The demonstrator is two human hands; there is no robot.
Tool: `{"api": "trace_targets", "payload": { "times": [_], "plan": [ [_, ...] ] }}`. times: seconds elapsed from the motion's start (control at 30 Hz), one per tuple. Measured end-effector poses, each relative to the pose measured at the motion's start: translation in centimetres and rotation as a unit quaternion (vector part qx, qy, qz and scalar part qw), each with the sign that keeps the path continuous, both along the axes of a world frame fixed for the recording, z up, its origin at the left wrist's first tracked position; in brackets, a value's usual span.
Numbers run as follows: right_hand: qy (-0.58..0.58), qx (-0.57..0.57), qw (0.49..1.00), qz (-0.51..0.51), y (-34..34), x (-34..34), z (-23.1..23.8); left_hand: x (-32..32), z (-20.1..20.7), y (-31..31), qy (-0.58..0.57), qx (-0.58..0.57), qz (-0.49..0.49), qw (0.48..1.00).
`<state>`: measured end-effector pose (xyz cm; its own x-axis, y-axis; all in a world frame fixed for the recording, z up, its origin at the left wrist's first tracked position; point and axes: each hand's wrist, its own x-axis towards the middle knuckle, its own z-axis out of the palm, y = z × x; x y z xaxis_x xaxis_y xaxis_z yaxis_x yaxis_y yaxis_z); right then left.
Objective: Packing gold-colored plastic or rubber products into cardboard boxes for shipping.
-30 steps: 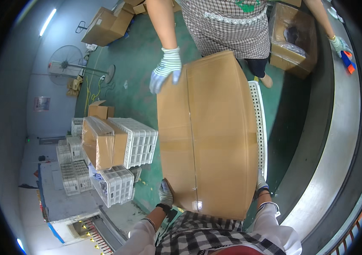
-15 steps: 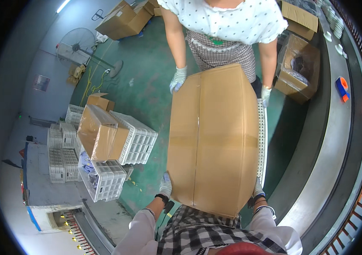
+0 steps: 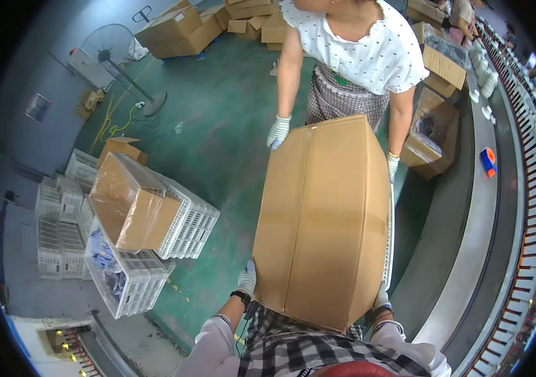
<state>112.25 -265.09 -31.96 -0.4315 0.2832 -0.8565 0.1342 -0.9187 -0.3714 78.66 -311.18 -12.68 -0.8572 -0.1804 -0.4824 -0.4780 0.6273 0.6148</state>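
A large sealed cardboard box [image 3: 324, 220] hangs lengthwise in front of me, above the green floor. My left hand [image 3: 247, 281], in a white glove, grips its near left corner. On the near right corner sits my gloved right hand [image 3: 381, 298], mostly hidden under the box. A person in a white dotted top stands at the far end. Their gloved hand [image 3: 277, 131] is at the far left corner and their other gloved hand [image 3: 393, 166] is at the far right edge.
White plastic crates [image 3: 180, 220] with a cardboard box [image 3: 131, 204] on top stand to the left. A curved conveyor [image 3: 500, 207] with a small blue and orange object [image 3: 488, 161] runs along the right. Open cartons [image 3: 431, 135] stand beside it. A floor fan [image 3: 114, 50] and cartons stand at the back.
The view has tilted up, showing more of the other person. Their right-side hand has come down from the conveyor to the box's far right edge. The box stays held between us.
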Motion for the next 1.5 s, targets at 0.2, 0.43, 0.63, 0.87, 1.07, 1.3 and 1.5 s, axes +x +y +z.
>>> {"api": "trace_targets", "payload": {
  "times": [0.2,0.43,0.63,0.87,1.07,1.3,1.5],
  "plan": [
    [-0.093,0.095,0.988,-0.076,-11.3,-5.4,12.5,-11.0,-0.6,-7.6,-0.117,-0.030,-0.092,0.988],
    [-0.106,0.220,0.970,0.001,-15.3,-17.3,19.4,-23.6,2.3,-14.8,-0.095,0.045,-0.108,0.989],
    [-0.069,0.229,0.967,0.082,-15.8,-33.9,16.4,-34.1,12.1,-19.9,-0.089,0.046,-0.061,0.993],
    [-0.015,0.138,0.983,0.121,-18.5,-58.4,16.2,-49.2,18.3,-21.7,0.098,0.045,0.004,0.994],
    [0.084,0.107,0.982,0.127,-12.3,-75.5,18.0,-65.9,18.3,-16.8,0.001,-0.092,-0.012,0.996],
    [-0.198,0.353,0.864,0.299,-4.3,-94.9,27.1,-83.6,14.1,-13.9,-0.011,0.060,0.072,0.996],
    [-0.164,0.384,0.863,0.286,3.1,-113.4,29.0,-98.8,14.2,-8.3,-0.020,0.160,0.101,0.982]
  ]
}}
